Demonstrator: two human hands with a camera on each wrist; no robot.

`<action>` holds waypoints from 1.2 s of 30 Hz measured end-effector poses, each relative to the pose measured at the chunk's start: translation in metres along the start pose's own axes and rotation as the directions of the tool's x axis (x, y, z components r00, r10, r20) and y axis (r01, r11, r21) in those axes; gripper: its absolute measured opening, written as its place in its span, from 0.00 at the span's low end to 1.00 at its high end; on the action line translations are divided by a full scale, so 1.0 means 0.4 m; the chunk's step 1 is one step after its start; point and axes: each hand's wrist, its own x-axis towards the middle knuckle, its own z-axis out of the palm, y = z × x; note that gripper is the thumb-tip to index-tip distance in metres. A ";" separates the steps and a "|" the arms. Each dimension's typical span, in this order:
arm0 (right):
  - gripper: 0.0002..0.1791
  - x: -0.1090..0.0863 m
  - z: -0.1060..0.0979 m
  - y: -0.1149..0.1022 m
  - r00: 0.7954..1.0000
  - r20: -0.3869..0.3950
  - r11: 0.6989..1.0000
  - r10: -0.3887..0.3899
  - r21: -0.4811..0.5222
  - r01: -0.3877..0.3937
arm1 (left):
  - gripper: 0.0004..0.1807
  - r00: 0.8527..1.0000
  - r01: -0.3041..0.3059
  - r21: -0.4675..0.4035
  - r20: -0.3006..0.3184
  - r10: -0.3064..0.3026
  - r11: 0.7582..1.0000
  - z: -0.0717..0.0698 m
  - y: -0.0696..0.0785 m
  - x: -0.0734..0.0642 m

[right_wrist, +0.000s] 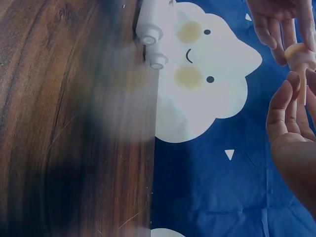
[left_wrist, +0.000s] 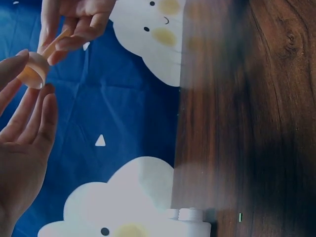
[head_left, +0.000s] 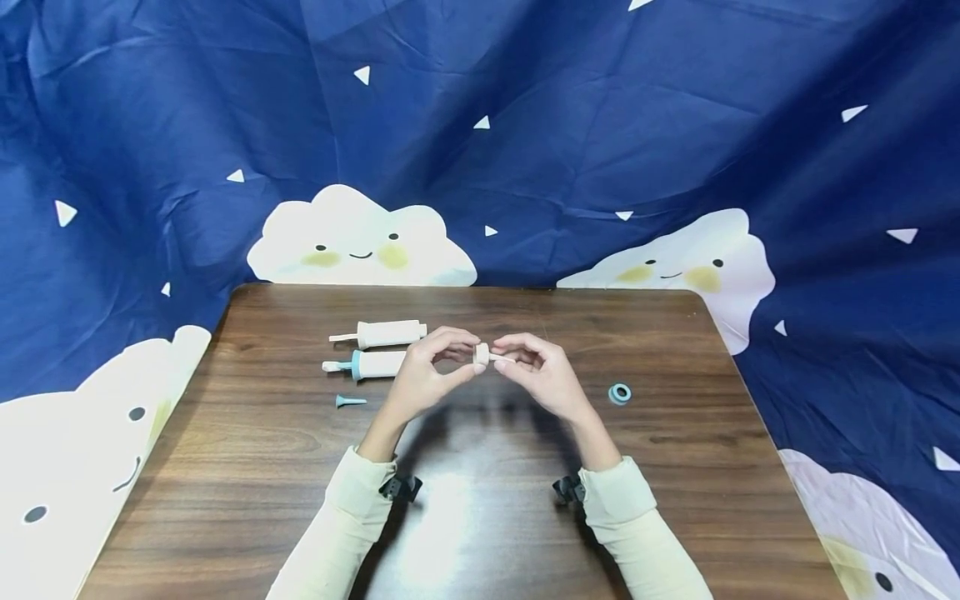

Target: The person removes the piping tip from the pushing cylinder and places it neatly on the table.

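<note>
Over the middle of the table, both hands meet at a small cream ring-shaped cap (head_left: 482,354) with a thin cream stem (head_left: 502,357) coming out of its right side. My left hand (head_left: 429,375) pinches the cap between thumb and fingers. The thumb and fingertips of my right hand (head_left: 546,377) pinch the stem. In the left wrist view the cap (left_wrist: 33,74) shows as a wide, short collar, and the stem (left_wrist: 57,43) tapers toward the right hand. Just left of my left hand lie a cream syringe-like tube (head_left: 392,333) and a white one with a blue collar (head_left: 378,364), its end hidden.
A small light-blue cone-shaped nozzle (head_left: 350,401) lies at left, below the tubes. To the right of the right hand lies a blue ring (head_left: 619,393). The brown wooden table (head_left: 480,533) ends at a blue curtain (head_left: 525,167) with clouds.
</note>
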 end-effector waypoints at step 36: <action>0.08 -0.007 -0.012 -0.009 0.994 -0.108 0.971 -0.032 0.231 0.056 | 0.19 0.999 0.009 0.000 -0.040 -0.009 1.000 0.002 -0.011 0.003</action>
